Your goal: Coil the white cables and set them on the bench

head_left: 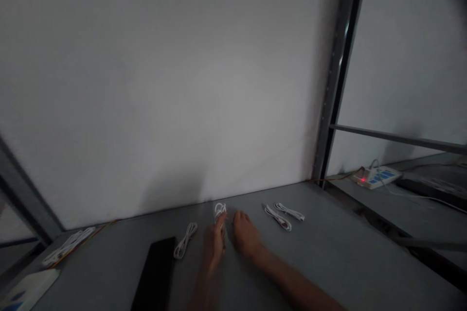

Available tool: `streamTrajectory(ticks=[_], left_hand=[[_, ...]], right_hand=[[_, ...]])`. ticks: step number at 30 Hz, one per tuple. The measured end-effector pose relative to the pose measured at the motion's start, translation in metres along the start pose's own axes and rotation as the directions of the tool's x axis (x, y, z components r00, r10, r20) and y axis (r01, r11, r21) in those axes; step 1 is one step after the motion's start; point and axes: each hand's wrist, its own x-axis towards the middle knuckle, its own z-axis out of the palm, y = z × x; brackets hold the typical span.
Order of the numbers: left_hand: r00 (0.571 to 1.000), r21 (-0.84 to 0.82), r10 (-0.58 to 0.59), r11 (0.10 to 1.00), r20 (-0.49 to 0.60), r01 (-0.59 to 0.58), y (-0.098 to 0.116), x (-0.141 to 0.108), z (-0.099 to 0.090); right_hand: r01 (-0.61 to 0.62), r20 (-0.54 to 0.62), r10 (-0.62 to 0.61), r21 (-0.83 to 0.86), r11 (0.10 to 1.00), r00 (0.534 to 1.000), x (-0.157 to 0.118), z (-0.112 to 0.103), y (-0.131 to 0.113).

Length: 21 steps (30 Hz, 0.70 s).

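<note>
My left hand (215,243) is at the middle of the grey table (328,248), shut on a small white coiled cable (220,210) that sticks out above its fingertips. My right hand (246,235) rests just to the right, close to that cable, holding nothing I can see. Another bundled white cable (185,240) lies left of my left hand. Two more white cable bundles (278,217) (290,212) lie side by side to the right of my right hand.
A black slab, likely a phone or tablet (155,274), lies at the front left, beyond it a longer white cable bundle (67,247) and a white box (29,291). A white wall (182,107) backs the table. A metal upright (337,73) stands right, with a power strip (375,177) on a lower shelf.
</note>
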Motion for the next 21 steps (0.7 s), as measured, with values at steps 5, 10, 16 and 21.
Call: streamTrajectory(ticks=[5,10,16,21], left_hand=[[0.993,-0.194,-0.092,0.975,0.076,0.105,0.006,0.0,0.013],[0.985,0.04,0.172,0.984,0.028,-0.173,0.001,-0.005,0.034],[0.971,0.174,0.236,0.956,0.032,-0.238,0.008,-0.021,0.048],[0.962,0.389,0.273,0.883,0.031,-0.263,0.006,-0.022,0.049]], right_hand=[[-0.027,-0.015,0.041,0.53,0.848,0.999,-0.006,-0.014,0.033],[-0.092,0.1,0.007,0.88,0.465,0.995,-0.015,-0.024,0.05],[-0.149,0.168,-0.037,0.94,0.308,0.985,-0.021,-0.023,0.051],[-0.123,0.154,-0.084,0.948,0.294,0.984,-0.025,-0.027,0.044]])
